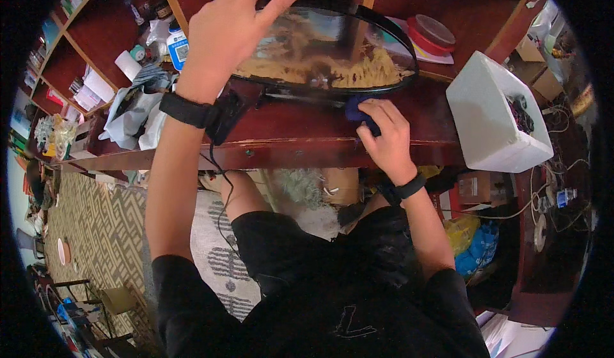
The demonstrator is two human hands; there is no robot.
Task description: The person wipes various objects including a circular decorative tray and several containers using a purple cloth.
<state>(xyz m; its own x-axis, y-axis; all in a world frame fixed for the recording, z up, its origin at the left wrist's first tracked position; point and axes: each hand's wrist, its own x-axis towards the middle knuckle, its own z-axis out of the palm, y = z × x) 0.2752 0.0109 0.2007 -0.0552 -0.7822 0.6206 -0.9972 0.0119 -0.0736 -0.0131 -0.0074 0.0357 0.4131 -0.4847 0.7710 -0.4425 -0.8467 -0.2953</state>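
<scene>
An oval sand picture (320, 54) with a black rim stands tilted on the dark red desk, tan and dark sand behind its glass. My left hand (230, 31) is at its upper left edge, thumb stretched along the top and the other fingers bent over, their tips hidden. Below the picture's lower right rim, my right hand (387, 131) is closed on a dark blue cloth (354, 110), pressed against the desktop near the front edge. A black strap circles each wrist, and by the left wrist a black device (227, 118) trails a cable.
A white foam box (492, 115) holding dark cords stands at the right. Behind the picture lies a red round container (435, 33). Crumpled grey-blue cloth (137, 105) and a white-blue bottle (177, 49) are at the left, before shelf compartments. The desk's front edge (300, 145) crosses above my legs.
</scene>
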